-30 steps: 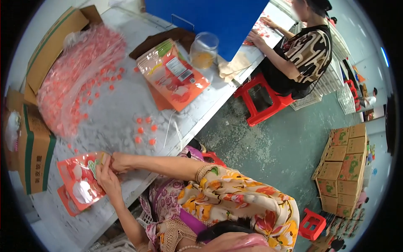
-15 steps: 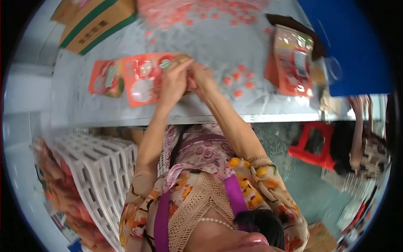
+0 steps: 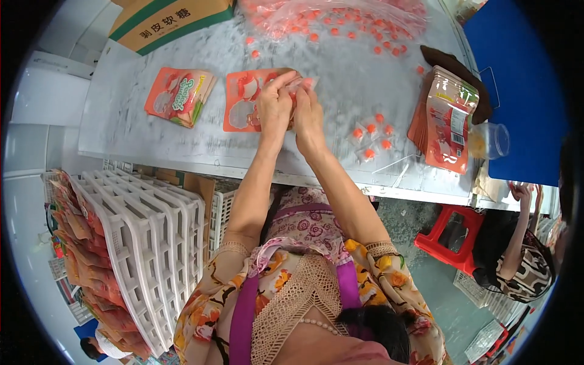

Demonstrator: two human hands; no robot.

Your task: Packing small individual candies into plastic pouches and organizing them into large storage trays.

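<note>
Over the table, my left hand [image 3: 275,109] is closed on the edge of an orange-red printed pouch [image 3: 243,100]. The pouch extends left from under the fingers. Right beside it, my right hand [image 3: 308,121] is closed at the same end of the pouch, its fingertips meeting those of the left. Between the fingertips shows a pinkish piece in clear wrap [image 3: 309,83]; the fingers partly cover it and the pouch's mouth. Several clear-wrapped orange-red candies [image 3: 371,129] lie to the right of my hands. Farther left rests a similar pouch [image 3: 177,96].
A large clear bag of wrapped candies [image 3: 340,18] lies at the back, with loose ones before it. A carton [image 3: 170,24] stands back left. Stacked pouches [image 3: 450,118] and a clear cup [image 3: 494,141] are at right. White crates [image 3: 143,225] and a red stool [image 3: 447,237] stand below.
The whole view has shifted and is sharper. The held pouch now lies apart from the pouch at left, which it touched or overlapped before. Both hands remain together at its right end.
</note>
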